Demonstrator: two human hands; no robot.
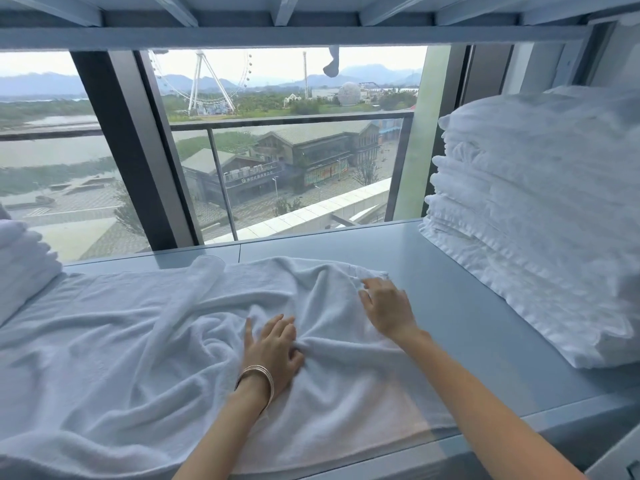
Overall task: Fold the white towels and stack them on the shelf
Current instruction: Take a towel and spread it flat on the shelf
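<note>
Looking down past both forearms, we see one white towel (131,341) lying unfolded and rumpled across the pale shelf (467,306), its cloth gathered into ridges that run toward the middle. The left hand (273,348), with a stack of thin bangles (258,379) at its wrist, lies palm down on the towel, fingers straight and a little apart, the thumb set against a raised fold just beside it. The right hand (384,306) reaches further in, near the towel's far right corner; its fingers are spread and slightly bent, with the tips resting on the cloth and nothing closed inside them. On the right end of the shelf stands a tall pile of folded towels (536,209), well apart from the hands, and a lower pile (20,265) sits at the left edge, touching the spread towel. Behind the shelf a large window (277,150) shows a balcony rail, low buildings and a big wheel (204,84). Pale beams (277,32) cross overhead.
</note>
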